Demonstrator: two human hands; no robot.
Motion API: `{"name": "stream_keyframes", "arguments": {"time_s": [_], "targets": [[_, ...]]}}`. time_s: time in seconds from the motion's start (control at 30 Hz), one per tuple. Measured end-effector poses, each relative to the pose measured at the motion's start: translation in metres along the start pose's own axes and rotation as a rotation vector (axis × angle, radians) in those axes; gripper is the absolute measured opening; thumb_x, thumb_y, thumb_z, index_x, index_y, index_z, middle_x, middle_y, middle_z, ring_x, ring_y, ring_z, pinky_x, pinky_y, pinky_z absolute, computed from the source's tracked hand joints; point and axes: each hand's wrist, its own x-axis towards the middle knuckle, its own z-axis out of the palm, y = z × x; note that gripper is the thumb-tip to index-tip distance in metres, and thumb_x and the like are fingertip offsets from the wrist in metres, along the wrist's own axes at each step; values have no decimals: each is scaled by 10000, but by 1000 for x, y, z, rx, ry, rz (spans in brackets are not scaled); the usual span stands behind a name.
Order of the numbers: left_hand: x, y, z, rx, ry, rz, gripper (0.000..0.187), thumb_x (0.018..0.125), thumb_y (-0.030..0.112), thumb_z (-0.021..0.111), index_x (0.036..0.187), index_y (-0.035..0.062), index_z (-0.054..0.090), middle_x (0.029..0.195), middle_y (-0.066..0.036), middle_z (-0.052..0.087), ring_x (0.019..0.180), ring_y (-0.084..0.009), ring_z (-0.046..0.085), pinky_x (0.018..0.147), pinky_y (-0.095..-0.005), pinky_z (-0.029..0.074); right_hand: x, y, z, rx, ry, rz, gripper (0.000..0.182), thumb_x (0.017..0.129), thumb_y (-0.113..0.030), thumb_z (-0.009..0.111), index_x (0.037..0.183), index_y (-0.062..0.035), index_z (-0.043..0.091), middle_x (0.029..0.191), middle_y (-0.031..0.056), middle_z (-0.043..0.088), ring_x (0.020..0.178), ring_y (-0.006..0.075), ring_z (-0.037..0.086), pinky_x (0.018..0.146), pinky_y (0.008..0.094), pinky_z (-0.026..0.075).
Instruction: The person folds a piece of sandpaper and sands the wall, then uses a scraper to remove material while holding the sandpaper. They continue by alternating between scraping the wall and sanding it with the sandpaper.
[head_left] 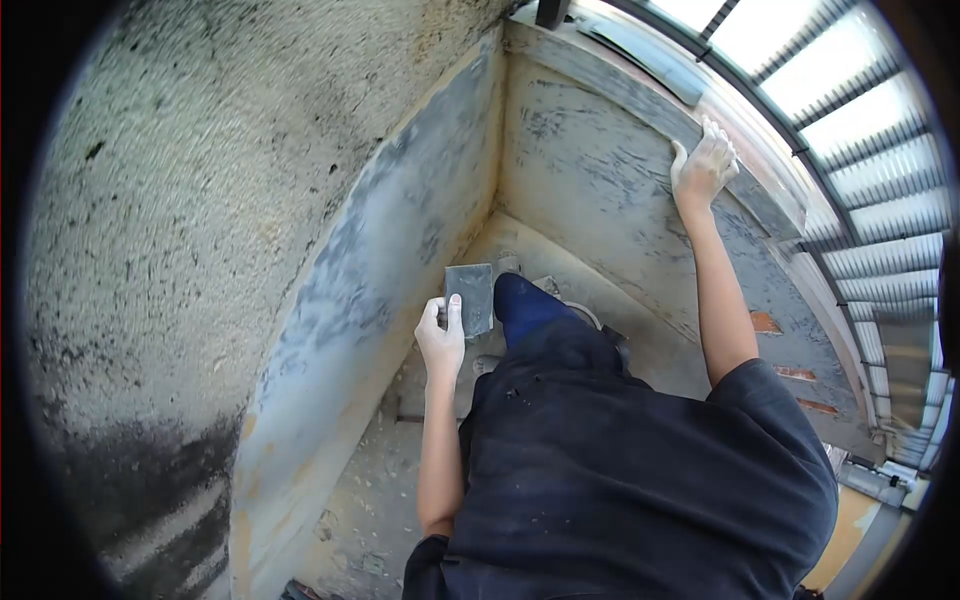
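Note:
My left hand [441,335], whitened with dust, is closed on a flat grey rectangular plate [470,298]. Its thumb lies across the plate's face, and the other fingers are partly hidden. The plate is held upright near the low left wall [350,290], which has a patchy grey-and-white coat. Up at the right, my right hand [706,165] rests at the top ledge [640,85] of the far wall. White dust covers its fingers, which lie over the ledge with the thumb spread apart; I see nothing held there.
A rough, stained wall [200,200] rises at the left. Beyond the ledge are corrugated translucent panels [880,180] on a dark frame. The dusty floor [390,500] is narrow between the walls. Reddish patches [795,373] show on the right wall. My blue-clad leg [530,305] reaches toward the corner.

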Motion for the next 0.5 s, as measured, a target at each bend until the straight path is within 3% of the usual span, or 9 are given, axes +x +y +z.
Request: {"name": "stream_keyframes", "arguments": {"time_s": [0.1, 0.37, 0.5], "targets": [[-10, -14, -5, -118, 15, -70, 360, 1032, 318, 704, 856, 14, 625, 673, 52, 476, 627, -52, 380, 580, -268, 350, 1, -2, -2, -2, -2, -7, 795, 808, -355, 858, 1482, -111, 514, 1378, 96, 571, 1333, 304, 491, 1078, 486, 336], [-28, -46, -31, -193, 153, -222, 372, 1028, 327, 710, 849, 8, 637, 670, 53, 485, 633, -49, 381, 572, -270, 333, 1, 1, 7, -138, -54, -34, 792, 864, -433, 805, 1502, -99, 475, 1431, 106, 536, 1340, 310, 458, 1073, 505, 319], [-42, -60, -45, -142, 192, -282, 374, 1021, 332, 713, 871, -6, 660, 671, 29, 533, 638, -62, 426, 589, -281, 375, -1, 7, 11, -140, -46, -61, 804, 889, -486, 774, 1516, -96, 456, 1428, 121, 535, 1327, 324, 462, 1045, 522, 327]]}}
